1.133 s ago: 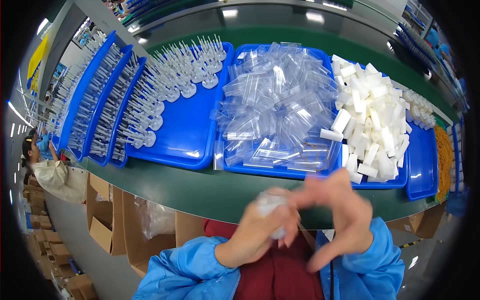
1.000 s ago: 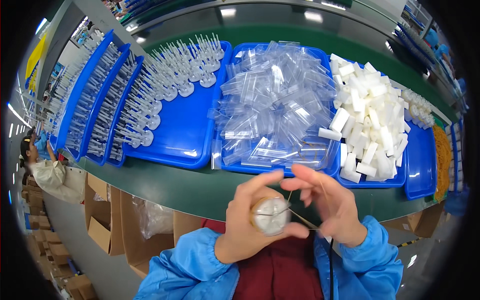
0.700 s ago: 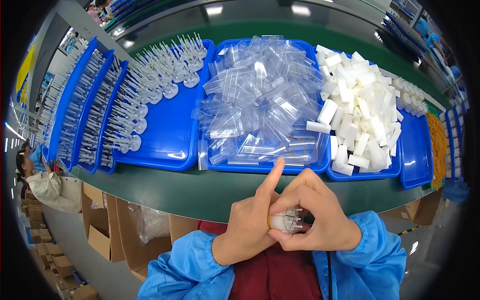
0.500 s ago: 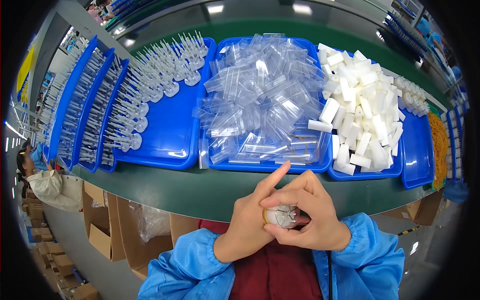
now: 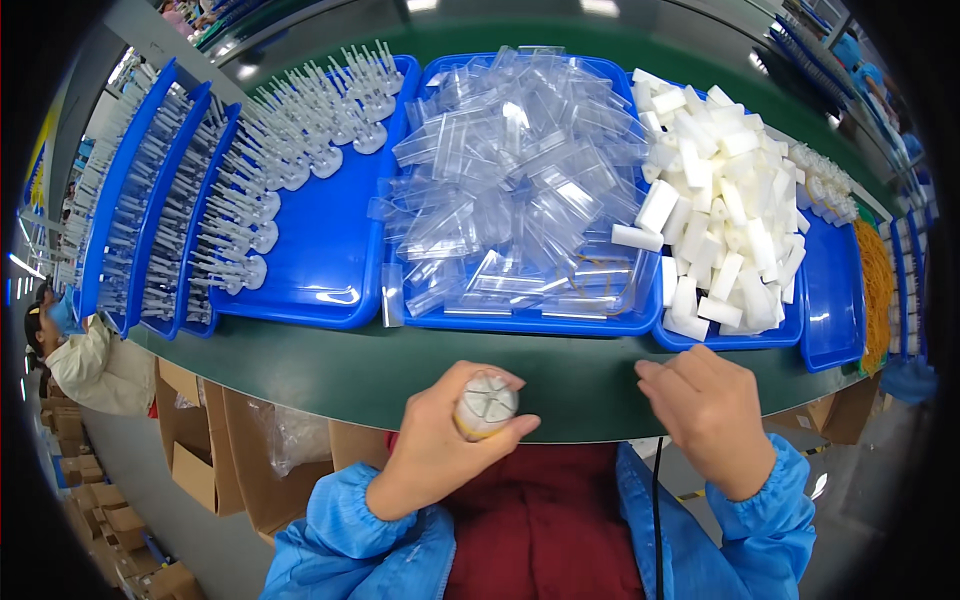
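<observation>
While the green counter (image 5: 590,375) carries blue trays (image 5: 330,270) along its far edge, the left hand (image 5: 440,450) clamps its fingers round a small white round piece (image 5: 486,404) above the near edge; it looks light, rigid, best gripped by its rim. The right hand (image 5: 712,415) hovers loosely curled, empty.

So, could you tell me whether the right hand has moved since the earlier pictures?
Yes. The right hand has left the bundle in the left hand and moved right, toward the tray of white blocks.
</observation>
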{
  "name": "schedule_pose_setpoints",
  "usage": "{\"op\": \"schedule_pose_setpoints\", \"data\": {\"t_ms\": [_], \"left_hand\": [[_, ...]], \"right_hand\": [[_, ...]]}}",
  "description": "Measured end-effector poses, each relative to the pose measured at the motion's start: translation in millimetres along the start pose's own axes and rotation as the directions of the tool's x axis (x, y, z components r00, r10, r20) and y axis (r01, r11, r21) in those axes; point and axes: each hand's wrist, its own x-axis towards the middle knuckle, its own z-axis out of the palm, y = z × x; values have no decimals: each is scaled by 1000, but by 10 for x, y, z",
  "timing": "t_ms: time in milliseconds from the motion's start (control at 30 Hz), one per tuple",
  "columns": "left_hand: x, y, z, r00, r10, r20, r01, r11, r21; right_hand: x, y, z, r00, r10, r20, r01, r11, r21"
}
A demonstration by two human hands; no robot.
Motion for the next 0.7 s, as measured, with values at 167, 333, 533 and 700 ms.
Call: {"op": "schedule_pose_setpoints", "data": {"t_ms": [167,333,533,700], "left_hand": [[-11,-67,-7,1000,-25,9,24,997,72],[-35,-2,-26,994,63,86,-75,986,151],[8,-58,45,991,14,137,-34,989,146],[63,-51,94,982,59,178,-84,987,135]], "right_hand": [[65,-193,183,994,-81,71,87,993,-81],[76,-242,237,974,-205,92,202,979,40],[-105,19,51,992,-78,97,48,959,281],[-604,328,-173,940,338,-46,-332,937,111]]}}
